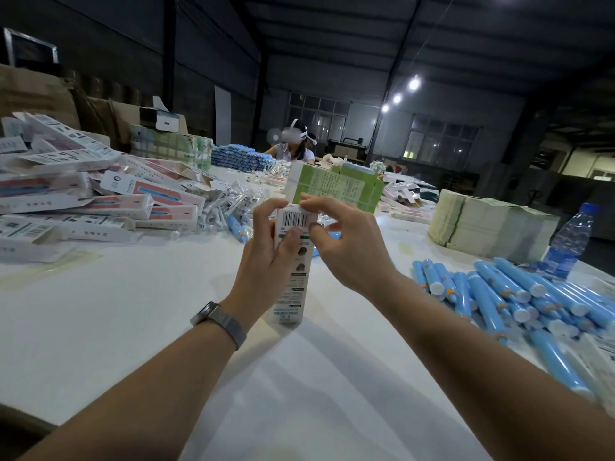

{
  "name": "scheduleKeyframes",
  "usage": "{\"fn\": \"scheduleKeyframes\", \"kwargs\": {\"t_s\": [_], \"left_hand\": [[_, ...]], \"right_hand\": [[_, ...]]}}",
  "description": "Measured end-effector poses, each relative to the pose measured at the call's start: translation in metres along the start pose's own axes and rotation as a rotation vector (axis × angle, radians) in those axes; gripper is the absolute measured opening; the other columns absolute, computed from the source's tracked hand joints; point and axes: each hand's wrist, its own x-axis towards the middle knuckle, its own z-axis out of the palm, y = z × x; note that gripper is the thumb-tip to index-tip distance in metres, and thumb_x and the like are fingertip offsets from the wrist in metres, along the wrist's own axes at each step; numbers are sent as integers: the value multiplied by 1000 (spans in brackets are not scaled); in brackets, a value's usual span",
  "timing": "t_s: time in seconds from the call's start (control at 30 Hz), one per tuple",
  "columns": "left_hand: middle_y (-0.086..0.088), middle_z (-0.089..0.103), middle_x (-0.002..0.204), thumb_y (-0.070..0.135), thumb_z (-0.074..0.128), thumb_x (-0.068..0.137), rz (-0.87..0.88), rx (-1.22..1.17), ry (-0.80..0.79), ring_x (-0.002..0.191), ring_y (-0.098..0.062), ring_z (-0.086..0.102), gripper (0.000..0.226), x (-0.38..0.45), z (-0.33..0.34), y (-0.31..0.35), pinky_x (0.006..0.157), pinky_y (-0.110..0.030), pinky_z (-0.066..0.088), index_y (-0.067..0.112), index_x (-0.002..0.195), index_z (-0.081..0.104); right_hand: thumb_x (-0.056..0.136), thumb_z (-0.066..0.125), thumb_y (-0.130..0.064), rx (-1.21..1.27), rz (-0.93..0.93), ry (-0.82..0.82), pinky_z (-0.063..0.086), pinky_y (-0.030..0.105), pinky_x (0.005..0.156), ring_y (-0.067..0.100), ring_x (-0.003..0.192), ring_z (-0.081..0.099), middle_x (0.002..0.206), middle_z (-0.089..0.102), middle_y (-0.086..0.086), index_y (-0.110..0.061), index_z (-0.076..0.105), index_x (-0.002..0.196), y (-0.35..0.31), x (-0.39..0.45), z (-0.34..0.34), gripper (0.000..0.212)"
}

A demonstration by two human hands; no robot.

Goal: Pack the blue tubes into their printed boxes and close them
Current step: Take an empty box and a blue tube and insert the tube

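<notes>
I hold a tall white printed box (292,291) upright over the middle of the table, its barcode facing me. My left hand (266,251) grips the box's upper part from the left, fingers curled round it. My right hand (342,241) pinches the top end of the box from the right, fingertips at the upper flap. A heap of blue tubes (519,301) with white caps lies on the table to the right. A pile of printed boxes (83,194) fills the left side. Whether a tube is inside the held box is hidden.
The white table (149,311) stretches ahead. A water bottle (569,241) stands at the right, behind it stacks of folded leaflets (489,224). Green-and-white cartons (336,188) stand just beyond my hands. Other people sit at the far end, near stacked blue tubes (239,156).
</notes>
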Motion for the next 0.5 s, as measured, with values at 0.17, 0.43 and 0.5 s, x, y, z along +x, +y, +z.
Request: {"fn": "scheduleKeyframes", "kwargs": {"t_s": [0.17, 0.43, 0.5], "left_hand": [[12, 68, 88, 24, 49, 99, -19, 1, 23, 69, -8, 67, 26, 0, 0, -3, 59, -23, 52, 39, 117, 38], [-2, 66, 84, 29, 40, 101, 1, 58, 24, 67, -27, 65, 29, -2, -3, 0, 60, -50, 55, 49, 122, 41], [-9, 66, 84, 28, 35, 100, 5, 55, -4, 67, -35, 62, 36, -4, -5, 1, 61, -57, 52, 51, 127, 44]], "right_hand": [[86, 56, -17, -232, -79, -52, 42, 42, 101, 13, 139, 34, 143, 53, -14, -24, 61, 131, -2, -8, -4, 45], [87, 60, -38, -196, 30, -33, 46, 49, 97, 16, 128, 39, 134, 45, -5, -25, 59, 130, -6, -9, 1, 45], [88, 63, -42, -188, 68, -46, 46, 50, 96, 18, 126, 41, 133, 46, -4, -25, 54, 136, -3, -11, 4, 52]]}}
